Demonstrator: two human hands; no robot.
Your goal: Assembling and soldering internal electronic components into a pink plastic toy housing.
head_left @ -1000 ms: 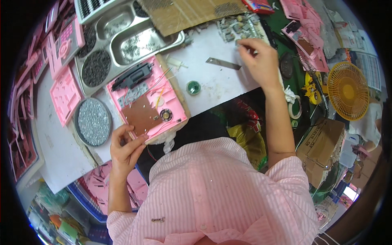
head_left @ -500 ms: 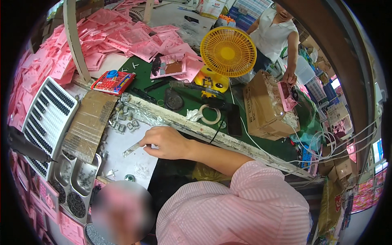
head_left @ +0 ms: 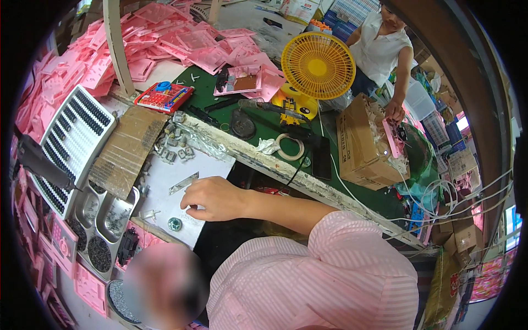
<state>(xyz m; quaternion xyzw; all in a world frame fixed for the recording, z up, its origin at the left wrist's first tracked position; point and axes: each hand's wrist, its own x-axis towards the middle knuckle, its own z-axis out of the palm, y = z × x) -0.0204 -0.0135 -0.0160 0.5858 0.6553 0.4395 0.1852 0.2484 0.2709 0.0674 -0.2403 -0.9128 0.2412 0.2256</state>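
Right hand (head_left: pixel 212 199) resting on white surface (head_left: pixel 203 165), fingers (head_left: pixel 190 202) curled down just near of flat metal blade (head_left: pixel 183 183); whether anything is pinched, cannot tell. Left hand out of view. Small grey metal parts (head_left: pixel 175 148) heaped at far edge, green round cap (head_left: pixel 175 224) near edge, steel tray compartments (head_left: pixel 107 212) to left, probably all kept within reach. Yellow fan (head_left: pixel 318 66) far right.

- Metal strip (head_left: pixel 183 183) lies on the white sheet (head_left: pixel 165 209), at 10 o'clock from the right hand (head_left: pixel 213 198).
- Round cap (head_left: pixel 175 224) at 7 o'clock of that hand.
- Fan (head_left: pixel 318 66) at 1 o'clock, behind the tape roll (head_left: pixel 290 147).
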